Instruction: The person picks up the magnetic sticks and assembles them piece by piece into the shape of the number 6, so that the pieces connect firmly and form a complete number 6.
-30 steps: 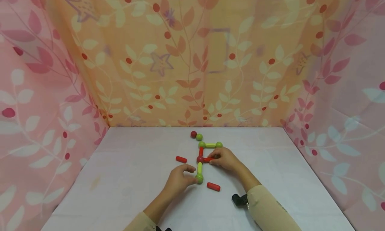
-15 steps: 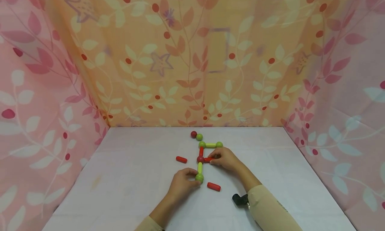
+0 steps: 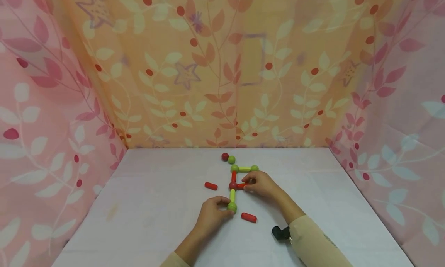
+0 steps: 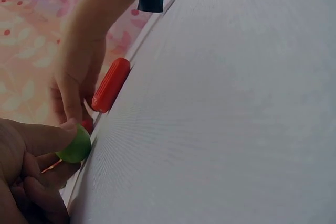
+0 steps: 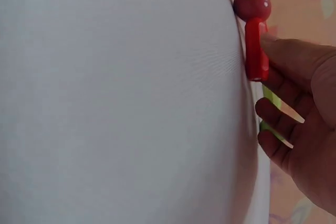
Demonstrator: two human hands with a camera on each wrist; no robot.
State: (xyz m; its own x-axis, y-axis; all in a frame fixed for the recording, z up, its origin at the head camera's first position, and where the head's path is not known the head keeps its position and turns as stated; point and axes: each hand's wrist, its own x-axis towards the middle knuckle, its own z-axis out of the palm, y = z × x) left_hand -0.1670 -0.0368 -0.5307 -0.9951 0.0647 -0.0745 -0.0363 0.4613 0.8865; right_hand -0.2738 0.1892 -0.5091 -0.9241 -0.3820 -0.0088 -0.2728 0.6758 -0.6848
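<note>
A joined figure of balls and rods lies on the white table. My left hand [image 3: 211, 215] pinches the green ball [image 3: 231, 208] at its near end between thumb and fingers. From that ball a yellow-green rod [image 3: 232, 196] runs to a dark red ball [image 3: 233, 186]. My right hand [image 3: 261, 184] pinches a red rod [image 5: 255, 51] whose end meets the red ball on its right side. Beyond it, another red rod [image 3: 234, 177] leads to a green ball [image 3: 234, 169], then a yellow-green rod [image 3: 244, 169] and a further green ball [image 3: 255, 168].
One loose red rod [image 3: 211, 186] lies left of the figure, another [image 3: 248, 217] nearer and to the right. A loose red ball [image 3: 225, 157] and green ball [image 3: 231, 159] sit at the back. Patterned cloth [image 3: 222, 104] encloses the table's back and sides.
My left hand's fingers have closed in on the near green ball, which they now pinch. The right hand keeps its hold on the red rod, with no clear movement.
</note>
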